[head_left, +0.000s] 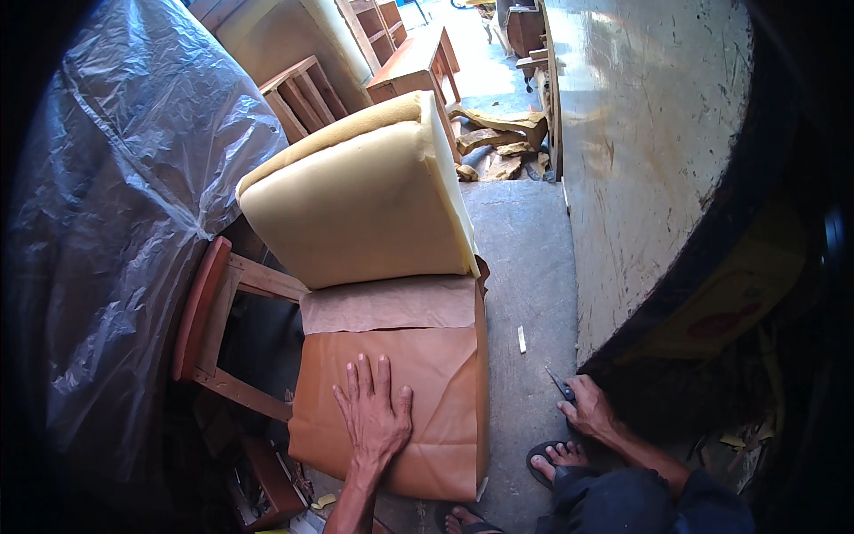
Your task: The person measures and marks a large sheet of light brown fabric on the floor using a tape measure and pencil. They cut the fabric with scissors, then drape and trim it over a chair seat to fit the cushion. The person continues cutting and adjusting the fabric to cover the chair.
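Note:
My left hand [375,414] lies flat, fingers spread, on the brown leather-like cover [436,374] draped over a chair seat. Creases run across this cover, and a paler pinkish-brown strip [387,305] lies along its back edge. Behind the seat rises the chair's backrest [356,205], padded in bare cream foam. Low on the right, near the floor, my right hand [587,407] is closed round a small dark-handled tool [560,384] with a pointed metal tip. Its handle is mostly hidden by the fingers, so its exact kind is unclear.
Left of the seat stands a wooden frame [209,311] with a curved reddish piece, beside clear plastic sheeting [151,205]. A scuffed pale panel [649,169] borders the right. A small pale scrap [522,339] lies on the concrete floor [525,240]. Foam scraps [503,147] lie farther back.

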Demonstrator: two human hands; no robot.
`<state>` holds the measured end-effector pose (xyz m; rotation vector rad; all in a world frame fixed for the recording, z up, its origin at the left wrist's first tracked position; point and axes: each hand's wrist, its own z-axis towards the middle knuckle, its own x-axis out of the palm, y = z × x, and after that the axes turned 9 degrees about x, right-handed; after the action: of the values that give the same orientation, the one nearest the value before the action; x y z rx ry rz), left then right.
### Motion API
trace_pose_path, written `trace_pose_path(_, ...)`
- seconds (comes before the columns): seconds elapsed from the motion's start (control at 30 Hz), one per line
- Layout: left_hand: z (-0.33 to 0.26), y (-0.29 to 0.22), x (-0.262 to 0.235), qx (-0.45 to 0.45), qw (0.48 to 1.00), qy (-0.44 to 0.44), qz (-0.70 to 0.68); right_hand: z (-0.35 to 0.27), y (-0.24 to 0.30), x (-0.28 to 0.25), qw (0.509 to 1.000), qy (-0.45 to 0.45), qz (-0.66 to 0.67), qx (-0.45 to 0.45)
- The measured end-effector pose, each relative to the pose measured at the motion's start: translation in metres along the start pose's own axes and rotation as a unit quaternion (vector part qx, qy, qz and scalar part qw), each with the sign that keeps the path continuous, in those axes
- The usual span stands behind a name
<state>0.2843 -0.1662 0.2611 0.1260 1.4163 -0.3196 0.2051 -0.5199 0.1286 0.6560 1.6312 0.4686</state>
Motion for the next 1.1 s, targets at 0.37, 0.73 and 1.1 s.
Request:
trace_pose_path(0.37, -0.118, 0.055, -0.033, 0.113, 0.979, 0.052, -0.164, 0.057, 0.179, -0.04, 0.883, 0.059, -0.095, -0.456)
trace_pose_path(0.73, -0.148, 0.052, -0.003, -0.226, 0.938, -0.251, -0.082, 0.035, 0.134, -0.039, 0.906, 0.057, 0.418, 0.012)
trace_pose_path(1.1, -0.078, 0.074, 0.056, -0.19, 0.93, -0.289, -0.124, 0.077, 0.14, -0.035, 0.886, 0.067, 0.457, 0.051)
